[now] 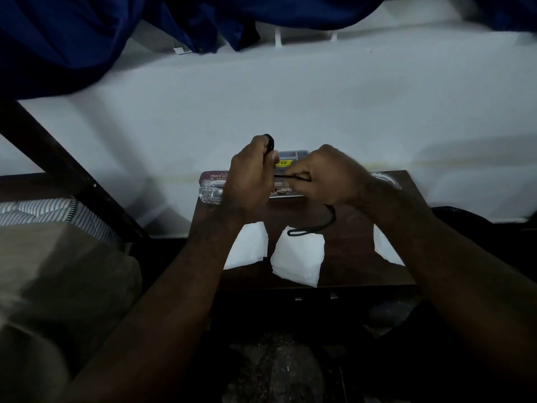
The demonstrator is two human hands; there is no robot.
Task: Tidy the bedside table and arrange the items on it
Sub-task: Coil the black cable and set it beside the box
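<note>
Dim white wall [290,97], blue curtain [58,39]

Bedside table [353,228]: dark brown wood, set against a white wall.
Front row, apart: left tissue [250,245], middle tissue [299,258], right tissue [385,247], all white.
Rear edge: clear plastic bottle [210,194] on its side; maroon printed packet [214,176]; clear case [292,156] with a yellow label, partly hidden.

Head view, downward over bedside table [348,257]
</note>
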